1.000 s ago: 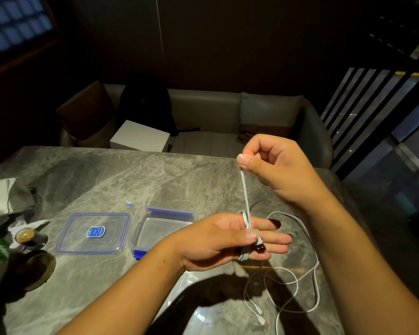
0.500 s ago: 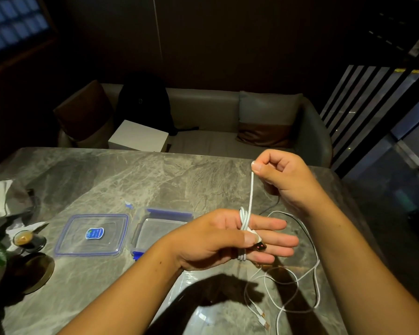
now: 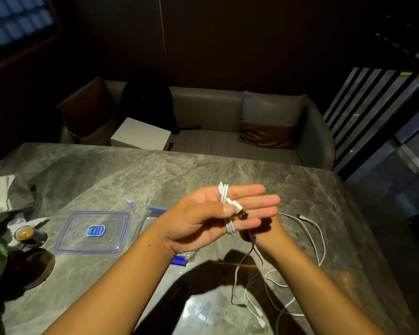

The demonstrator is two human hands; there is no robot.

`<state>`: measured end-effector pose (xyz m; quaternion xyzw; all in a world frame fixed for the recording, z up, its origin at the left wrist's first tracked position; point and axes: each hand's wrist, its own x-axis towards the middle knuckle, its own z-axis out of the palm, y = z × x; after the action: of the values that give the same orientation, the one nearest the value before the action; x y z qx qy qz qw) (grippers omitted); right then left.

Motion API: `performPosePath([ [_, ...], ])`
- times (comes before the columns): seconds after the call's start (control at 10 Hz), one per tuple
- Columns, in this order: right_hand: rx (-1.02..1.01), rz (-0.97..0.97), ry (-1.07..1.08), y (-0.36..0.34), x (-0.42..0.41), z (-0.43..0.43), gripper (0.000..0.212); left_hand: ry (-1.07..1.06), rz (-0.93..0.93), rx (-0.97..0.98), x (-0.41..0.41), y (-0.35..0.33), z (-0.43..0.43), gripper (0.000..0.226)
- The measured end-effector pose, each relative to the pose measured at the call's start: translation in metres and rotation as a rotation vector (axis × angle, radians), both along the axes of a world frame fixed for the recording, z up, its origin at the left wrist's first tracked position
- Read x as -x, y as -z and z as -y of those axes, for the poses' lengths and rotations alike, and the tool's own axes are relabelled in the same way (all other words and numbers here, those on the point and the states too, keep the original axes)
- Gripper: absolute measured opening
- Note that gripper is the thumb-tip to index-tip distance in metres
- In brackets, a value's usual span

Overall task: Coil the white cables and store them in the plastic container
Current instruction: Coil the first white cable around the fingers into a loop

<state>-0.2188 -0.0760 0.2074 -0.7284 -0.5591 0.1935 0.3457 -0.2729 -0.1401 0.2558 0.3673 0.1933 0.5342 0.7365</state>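
We see the left hand (image 3: 211, 213) thumb-pinning the white cable (image 3: 228, 209) coiled around its straight fingers; the right hand (image 3: 264, 232) is hidden behind, grip unclear.

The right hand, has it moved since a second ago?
Yes. The right hand dropped from above the left hand to behind and under it, nearer the table.

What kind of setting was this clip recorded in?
Probably a dim lounge or café booth: a marble-look table, a cushioned bench sofa behind it, and a small espresso cup at the table's left edge.

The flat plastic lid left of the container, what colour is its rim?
Blue rim on the clear flat plastic lid; the head view shows it.
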Motion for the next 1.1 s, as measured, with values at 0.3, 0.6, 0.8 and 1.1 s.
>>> performPosePath([
  [0.3,0.326,-0.45,-1.101,-0.013,-0.105,0.015,0.026,-0.117,0.027,0.096,0.011,0.014,-0.006,0.053],
  [0.6,0.459,-0.475,-1.208,-0.053,-0.134,0.009,0.018,-0.177,-0.103,0.167,0.018,0.023,-0.007,0.054],
  [0.8,0.366,-0.373,-1.294,-0.08,-0.149,-0.008,0.016,-0.107,-0.171,0.192,0.018,0.024,-0.004,0.055],
  [1.1,0.169,-0.297,-1.355,-0.095,-0.151,-0.032,0.018,-0.007,-0.208,0.21,0.011,0.022,-0.004,0.058],
])
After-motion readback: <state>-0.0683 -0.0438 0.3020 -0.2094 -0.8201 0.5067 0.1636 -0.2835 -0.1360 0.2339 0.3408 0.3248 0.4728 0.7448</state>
